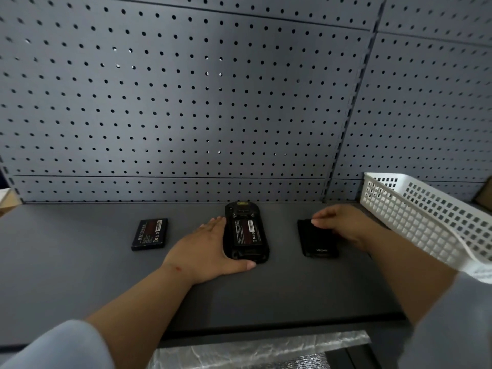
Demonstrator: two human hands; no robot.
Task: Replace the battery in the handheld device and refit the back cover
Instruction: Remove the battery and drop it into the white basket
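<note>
The black handheld device (246, 231) lies face down in the middle of the dark shelf, its back uncovered, with a battery (245, 232) seated in the compartment. My left hand (210, 249) cups the device's left side and bottom edge, thumb curled under its lower end. The black back cover (316, 239) lies flat to the right. My right hand (343, 225) rests on the cover's right edge, fingertips touching its top. A second battery (150, 234) lies apart on the left.
A white perforated plastic basket (426, 219) stands at the right, close to my right forearm. A grey pegboard wall (186, 102) rises behind the shelf. The shelf's front edge (266, 326) runs below my forearms.
</note>
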